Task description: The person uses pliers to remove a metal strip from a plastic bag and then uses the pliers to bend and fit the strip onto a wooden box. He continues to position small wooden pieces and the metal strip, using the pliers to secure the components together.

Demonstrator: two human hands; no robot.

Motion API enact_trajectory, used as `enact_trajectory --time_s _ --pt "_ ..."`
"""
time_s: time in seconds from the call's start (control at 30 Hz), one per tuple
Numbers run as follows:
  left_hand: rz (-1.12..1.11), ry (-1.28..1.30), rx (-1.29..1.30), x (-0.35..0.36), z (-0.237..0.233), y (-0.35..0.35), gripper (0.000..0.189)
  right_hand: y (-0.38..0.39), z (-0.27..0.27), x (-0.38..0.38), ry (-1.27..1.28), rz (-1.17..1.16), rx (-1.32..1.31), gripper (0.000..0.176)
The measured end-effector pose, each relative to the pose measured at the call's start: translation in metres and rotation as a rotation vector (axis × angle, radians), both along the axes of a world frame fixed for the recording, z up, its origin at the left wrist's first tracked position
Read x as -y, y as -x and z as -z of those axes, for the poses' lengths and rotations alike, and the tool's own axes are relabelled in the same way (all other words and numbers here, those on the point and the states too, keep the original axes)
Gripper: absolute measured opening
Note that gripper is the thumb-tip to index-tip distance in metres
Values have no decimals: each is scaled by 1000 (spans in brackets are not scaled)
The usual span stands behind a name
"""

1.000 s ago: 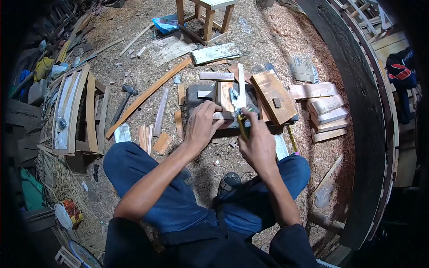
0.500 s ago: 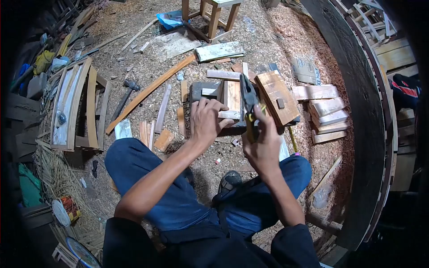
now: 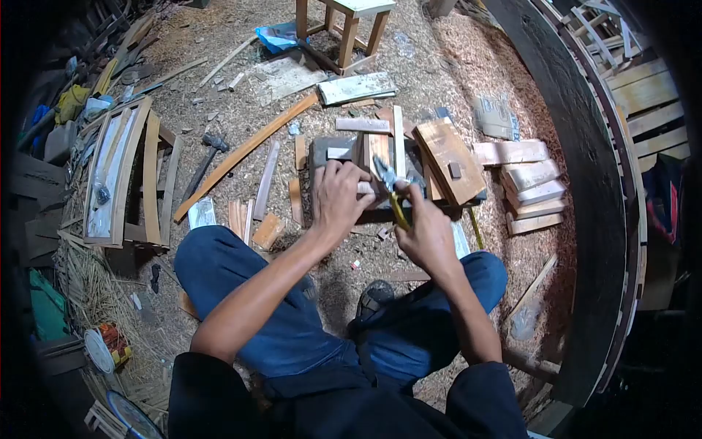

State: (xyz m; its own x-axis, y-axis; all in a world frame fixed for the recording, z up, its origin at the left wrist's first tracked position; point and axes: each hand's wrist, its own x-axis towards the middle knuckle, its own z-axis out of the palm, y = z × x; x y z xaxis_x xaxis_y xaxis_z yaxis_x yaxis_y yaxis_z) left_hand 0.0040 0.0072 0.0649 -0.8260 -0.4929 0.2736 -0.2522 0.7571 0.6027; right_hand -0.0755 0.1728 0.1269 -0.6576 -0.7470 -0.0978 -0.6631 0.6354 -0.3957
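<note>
My right hand (image 3: 429, 230) is closed around the yellow handles of a pair of pliers (image 3: 386, 174). The metal jaws of the pliers point up and left, over a small wooden piece (image 3: 377, 145) that rests on a dark block (image 3: 319, 151). My left hand (image 3: 338, 196) grips the near end of that wooden piece, fingers bent over it and thumb toward the pliers. Just right of the piece lies a narrow light strip of wood (image 3: 398, 143). A wide brown wooden block (image 3: 446, 150) with a small dark square on top leans farther right.
A hammer (image 3: 208, 157) lies left on the shavings beside a long wooden strip (image 3: 256, 146). Cut boards (image 3: 532, 192) are stacked at the right. A wooden stool (image 3: 347, 44) stands at the back, and a slatted wooden frame (image 3: 150, 175) at the far left.
The pliers have swung down and left from upright, so their jaws now lie over the wooden piece. My right hand has turned with them; my left hand has stayed put.
</note>
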Motion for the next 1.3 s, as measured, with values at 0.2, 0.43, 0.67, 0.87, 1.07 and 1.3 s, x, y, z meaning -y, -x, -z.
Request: enact_trajectory --time_s 0.2,0.43,0.67,0.87,1.07,1.3 --pt "-2 -31 -34 -5 6 -1 37 -11 21 4 181 120 11 70" --pt "10 -47 38 -2 1 2 39 -4 -31 7 163 71 -32 61" --pt "-2 -6 10 -1 6 0 35 7 -16 1 -97 -42 14 59" --pt "6 -6 -26 -2 3 -3 40 1 27 3 99 145 7 69" --pt "-2 -4 28 -1 0 1 38 6 -35 5 266 70 -89 61" --pt "-20 2 4 -2 5 -1 36 14 -14 5 -253 26 56 62"
